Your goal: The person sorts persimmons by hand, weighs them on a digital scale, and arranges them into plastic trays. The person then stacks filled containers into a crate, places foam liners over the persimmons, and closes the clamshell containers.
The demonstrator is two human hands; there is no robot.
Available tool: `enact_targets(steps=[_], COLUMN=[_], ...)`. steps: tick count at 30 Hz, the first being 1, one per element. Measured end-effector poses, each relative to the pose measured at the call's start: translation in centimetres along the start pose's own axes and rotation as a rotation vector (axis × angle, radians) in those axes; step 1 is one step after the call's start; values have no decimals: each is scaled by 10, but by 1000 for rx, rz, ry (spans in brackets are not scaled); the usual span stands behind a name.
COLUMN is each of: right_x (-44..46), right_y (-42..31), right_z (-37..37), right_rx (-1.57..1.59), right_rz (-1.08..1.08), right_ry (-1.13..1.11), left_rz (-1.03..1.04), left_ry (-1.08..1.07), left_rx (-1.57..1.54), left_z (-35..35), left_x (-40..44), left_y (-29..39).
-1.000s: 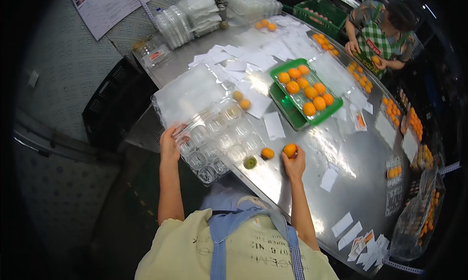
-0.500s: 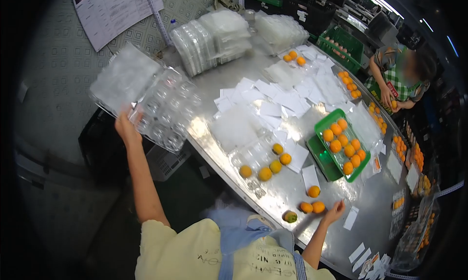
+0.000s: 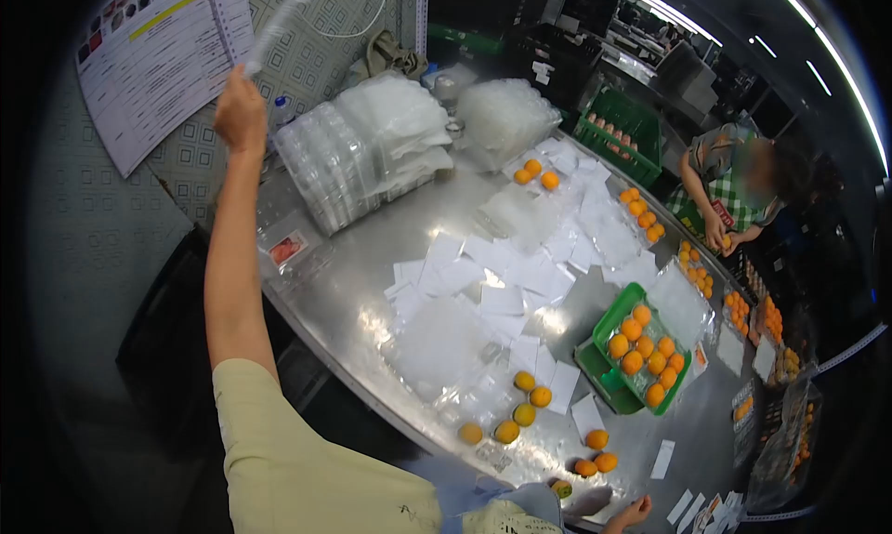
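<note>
Holding a pale, see-through plastic piece (image 3: 279,32) by its lower end, the left hand (image 3: 242,111) is raised at the far left, its grip closed; the piece is blurred, so its full shape is hard to make out. The right hand (image 3: 634,513) lies low at the near edge, fingers loosely bent, its forearm cut off; whether that grip has hold of anything, I cannot tell.

Just left of it, three orange fruits (image 3: 606,462) and one greenish fruit (image 3: 561,488) sit on the metal counter (image 3: 358,316). Farther left, a clear tray (image 3: 483,395), its outline lost in glare, bears five yellowish fruits (image 3: 525,414). Ten fruits fill a green tray (image 3: 613,312) on the right. White papers (image 3: 534,278) overlap mid-counter, too many to count.

Two stacks of clear trays (image 3: 339,162) stand at the far side, with three fruits (image 3: 532,167) near the right one. One person (image 3: 729,195) stands far right, the fingers' hold too small to read.
</note>
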State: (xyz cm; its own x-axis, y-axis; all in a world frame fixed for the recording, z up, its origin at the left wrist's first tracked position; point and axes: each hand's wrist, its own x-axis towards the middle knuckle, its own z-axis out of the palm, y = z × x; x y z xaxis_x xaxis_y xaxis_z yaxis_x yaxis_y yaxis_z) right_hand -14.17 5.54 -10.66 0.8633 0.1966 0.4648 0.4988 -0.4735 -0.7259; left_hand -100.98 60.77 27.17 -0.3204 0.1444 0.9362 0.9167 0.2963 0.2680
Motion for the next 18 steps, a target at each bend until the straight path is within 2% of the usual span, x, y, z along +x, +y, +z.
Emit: enact_targets(steps=[1,3,5,7,11,18], right_x=[4,3,-6,-15,-25,-43], right_y=[18,3,-15,-29,-33,-19], right_z=[2,8,0,-5,-2,-20], right_rx=[-43,-41,-45,-84,-146,-145], right_rz=[-144,3,155,274,302,282], right_ry=[-15,-95,-181,-259,-354,-422], left_rz=[73,206,212,257,239,249], left_ry=[16,-32,-348,-688,-725,-819], left_rx=[-22,-71,-30,12,28,-22], left_z=[23,77,125,137,146,137], left_x=[-8,-36,-81,-121,-163,-177], left_y=[16,41,63,93,113,69])
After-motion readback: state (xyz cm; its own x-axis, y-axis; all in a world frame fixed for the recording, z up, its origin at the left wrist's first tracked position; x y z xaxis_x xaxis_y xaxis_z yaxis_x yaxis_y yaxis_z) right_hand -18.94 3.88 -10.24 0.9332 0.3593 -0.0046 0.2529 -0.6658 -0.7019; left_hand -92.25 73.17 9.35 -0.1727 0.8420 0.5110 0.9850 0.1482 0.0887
